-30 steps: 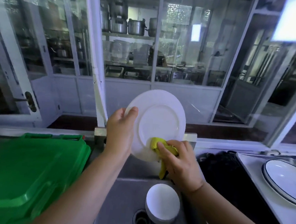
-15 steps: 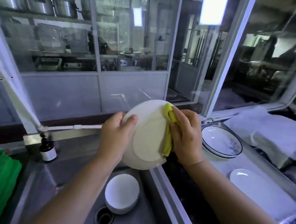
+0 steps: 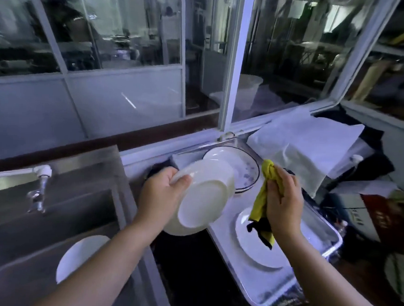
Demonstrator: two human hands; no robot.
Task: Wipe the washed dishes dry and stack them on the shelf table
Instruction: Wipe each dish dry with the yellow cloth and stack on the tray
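Landmark: metal tray (image 3: 266, 288) on the surface to the person's right.

Item 1. The left hand (image 3: 160, 195) holds a white plate (image 3: 203, 200) in the air at the tray's left edge. The plate is tilted, with its underside and foot ring towards the camera. The thumb is hooked over the upper rim. The remaining fingers are behind the plate, and it cannot be told how they lie.

Item 2. The right hand (image 3: 285, 203) is above the middle of the tray. Its fingers (image 3: 275, 189) are curled together round a yellow cloth (image 3: 263, 196). The cloth is bunched above the fist and hangs below it, showing a dark corner at the bottom. The cloth is near the held plate, with a clear gap between them.

Item 3. A flat white plate (image 3: 258, 253) lies in the tray directly beneath the hanging cloth. A blue-rimmed dish (image 3: 245, 167) with a faint pattern sits at the tray's far end, partly hidden by the held plate.

Item 4. A folded white towel (image 3: 303, 147) lies beyond the tray's far right corner.

Item 5. A steel sink (image 3: 50, 214) is left of the tray, across a dark strip of surface (image 3: 189, 270). A white bowl (image 3: 78, 256) sits in it upside down, and a tap (image 3: 40, 176) stands at its back edge.
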